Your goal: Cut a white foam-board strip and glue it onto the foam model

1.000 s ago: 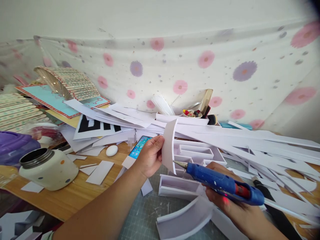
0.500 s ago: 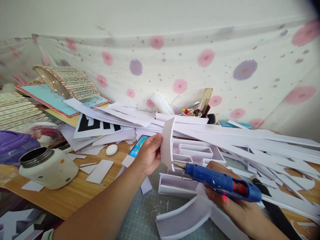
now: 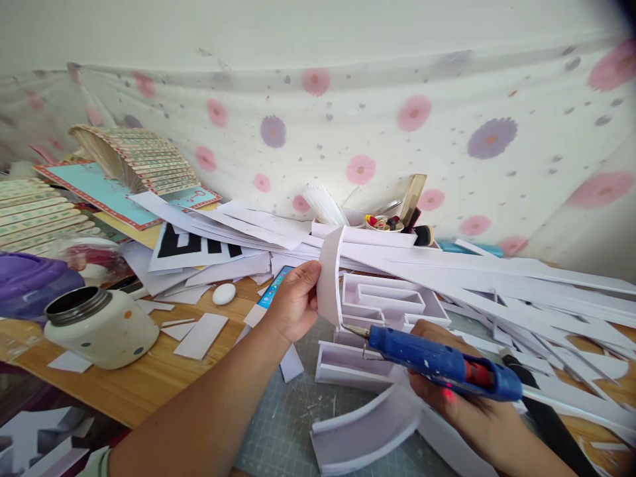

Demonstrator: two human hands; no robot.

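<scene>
My left hand [image 3: 294, 305] is closed on a curved white foam-board strip [image 3: 330, 275], holding it upright over the cutting mat [image 3: 293, 424]. My right hand [image 3: 460, 391] grips a blue hot glue gun [image 3: 437, 361]. Its metal nozzle touches the strip's lower edge. Behind the strip sits a white foam-board tray with compartments [image 3: 392, 298]. A curved white foam piece [image 3: 365, 430] lies on the mat below the gun.
Long white strips [image 3: 497, 278] pile across the right of the wooden table [image 3: 134, 384]. A phone [image 3: 275, 286] lies behind my left hand. A white dotted jar [image 3: 102, 324], a purple lid [image 3: 30, 281] and a white egg-shaped object [image 3: 223, 293] are at the left. Flowered cloth covers the wall.
The strip has tilted a little more upright and toward the tray. The glue gun's nozzle has moved slightly along its lower edge. Both hands keep their grips.
</scene>
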